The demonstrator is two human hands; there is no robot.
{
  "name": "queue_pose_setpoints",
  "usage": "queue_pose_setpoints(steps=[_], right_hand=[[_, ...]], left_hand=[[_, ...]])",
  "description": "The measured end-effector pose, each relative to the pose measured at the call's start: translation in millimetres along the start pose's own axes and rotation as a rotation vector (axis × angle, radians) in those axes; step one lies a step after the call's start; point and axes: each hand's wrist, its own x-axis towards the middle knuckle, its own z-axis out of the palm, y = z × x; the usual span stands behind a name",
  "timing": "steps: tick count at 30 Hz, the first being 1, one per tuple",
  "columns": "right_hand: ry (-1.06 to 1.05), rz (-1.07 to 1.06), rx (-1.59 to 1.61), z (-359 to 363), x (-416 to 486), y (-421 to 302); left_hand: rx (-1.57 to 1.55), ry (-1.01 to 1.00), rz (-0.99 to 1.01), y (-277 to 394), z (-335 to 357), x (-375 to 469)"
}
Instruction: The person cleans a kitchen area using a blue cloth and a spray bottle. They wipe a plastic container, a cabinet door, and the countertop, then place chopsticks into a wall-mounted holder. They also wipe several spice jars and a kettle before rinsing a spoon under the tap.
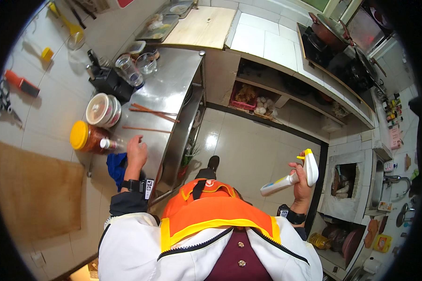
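In my right hand (302,184) is a white spray bottle (285,183) with a yellow trigger, held by its neck above the floor, its body pointing left. My left hand (137,151) is over the near end of the stainless steel table (161,73), fingers slightly curled and holding nothing that I can see. Just beyond it lie several wooden chopsticks (154,113), some crossed, one apart. A blue cloth (116,168) lies at the table edge beside my left wrist. Left of the hand are a small white-capped bottle (108,143) and a yellow-lidded jar (91,137).
Lidded bowls (100,109), a black knife block (110,82) and glass cups (146,64) line the table's wall side. Ahead runs a white-tiled counter (263,44) with a pot (328,33) on the stove. A sink (377,181) stands right. A potted plant (184,165) is under the table.
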Motion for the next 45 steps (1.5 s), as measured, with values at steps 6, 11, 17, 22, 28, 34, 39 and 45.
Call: queue_pose_setpoints(steps=[6,11,17,22,28,34,39,45], right_hand=[[0.072,-0.026,-0.045,19,65,-20],[0.053,-0.066,-0.094,43,126,-32],[-0.009,0.022,-0.108,66,186,-26],[-0.207,0.093,-0.101,96,253,-18],[-0.486,0.054,-0.138,140,327,-18],[-0.622,0.085,-0.111,162,362,-33],[-0.625,0.091,-0.133,169,370,-34],[-0.652,0.048,-0.076,175,384,-33]], left_hand=[[-0.012,-0.078,0.135,22,63,88],[0.194,-0.159,0.088,28,83,132],[0.315,-0.264,-0.012,25,75,144],[0.261,-0.126,-0.100,15,60,125],[0.455,0.292,-0.346,-7,17,67],[0.654,0.318,-1.271,-13,-14,-4],[0.288,0.292,-1.195,-63,-29,-47],[-0.264,1.206,-1.062,-39,-108,-58]])
